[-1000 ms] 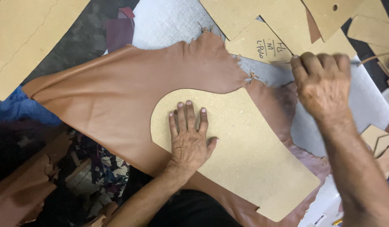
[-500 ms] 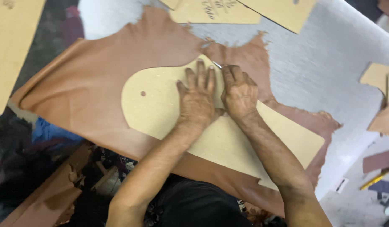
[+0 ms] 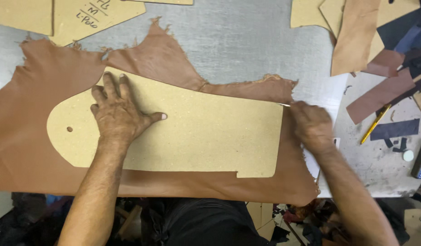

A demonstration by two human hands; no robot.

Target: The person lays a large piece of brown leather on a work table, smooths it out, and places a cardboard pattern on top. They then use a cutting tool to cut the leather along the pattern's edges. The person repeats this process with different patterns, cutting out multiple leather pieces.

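The cardboard pattern [image 3: 196,132] lay on the brown leather hide [image 3: 33,150], long axis left to right. The left hand [image 3: 119,114] pressed flat, fingers spread, near its rounded left end — the right hand [image 3: 313,127], closed around a thin blade-like tool, worked its right edge.

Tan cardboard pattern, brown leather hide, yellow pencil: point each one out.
Tan cardboard pattern [image 3: 206,132], head view, on its bare middle.
Brown leather hide [image 3: 33,91], head view, on the flat part left of the pattern.
Yellow pencil [image 3: 375,124], head view, on the middle of its shaft.
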